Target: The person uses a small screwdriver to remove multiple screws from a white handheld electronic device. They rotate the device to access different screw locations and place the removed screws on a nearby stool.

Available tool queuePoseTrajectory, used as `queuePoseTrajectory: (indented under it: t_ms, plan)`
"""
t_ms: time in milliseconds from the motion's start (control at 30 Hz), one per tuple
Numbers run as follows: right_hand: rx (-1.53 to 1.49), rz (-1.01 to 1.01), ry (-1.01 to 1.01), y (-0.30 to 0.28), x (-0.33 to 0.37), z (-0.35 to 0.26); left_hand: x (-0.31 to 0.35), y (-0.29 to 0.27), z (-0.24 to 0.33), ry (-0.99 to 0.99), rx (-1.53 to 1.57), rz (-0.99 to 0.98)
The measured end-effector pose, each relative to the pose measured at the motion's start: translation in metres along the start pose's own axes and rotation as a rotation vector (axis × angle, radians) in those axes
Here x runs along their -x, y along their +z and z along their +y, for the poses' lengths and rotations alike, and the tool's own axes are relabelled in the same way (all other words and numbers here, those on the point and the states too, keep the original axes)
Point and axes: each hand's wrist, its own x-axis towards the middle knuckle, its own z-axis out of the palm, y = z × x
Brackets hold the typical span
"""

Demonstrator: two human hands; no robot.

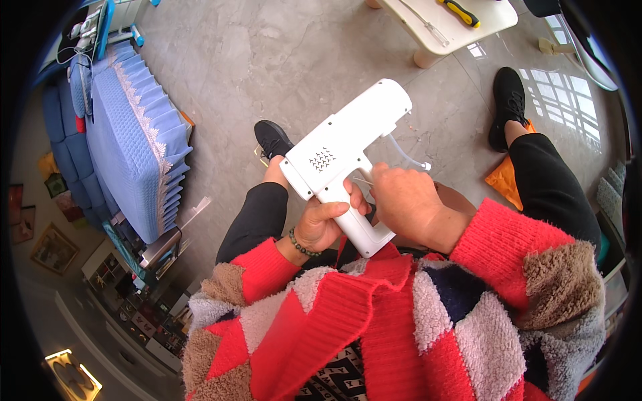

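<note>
White plastic device (344, 150) — light, stiff, I'd guess; grip its handle (364, 234); left hand (321, 222) wrapped round it; right hand (406, 200) fisted alongside — contents unclear.

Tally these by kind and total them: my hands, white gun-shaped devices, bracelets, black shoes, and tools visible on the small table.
Hands: 2, left hand and right hand
White gun-shaped device: 1
Bracelet: 1
Black shoes: 2
Tools: 2, yellow-and-black tool and clear-handled tool
Total: 8
</note>
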Motion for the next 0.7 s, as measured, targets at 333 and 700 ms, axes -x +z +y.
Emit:
queuePoseTrajectory:
  t_ms: [333, 700]
  plan:
    - [0.057, 0.006, 0.007, -0.0016, 0.0017, -0.0023, -0.0028, -0.0029, -0.0007, -0.003, -0.024, -0.017]
    - [0.038, 0.044, -0.015, 0.0033, -0.0007, 0.0018, -0.0016, 0.0049, 0.0007, 0.019, -0.092, 0.001]
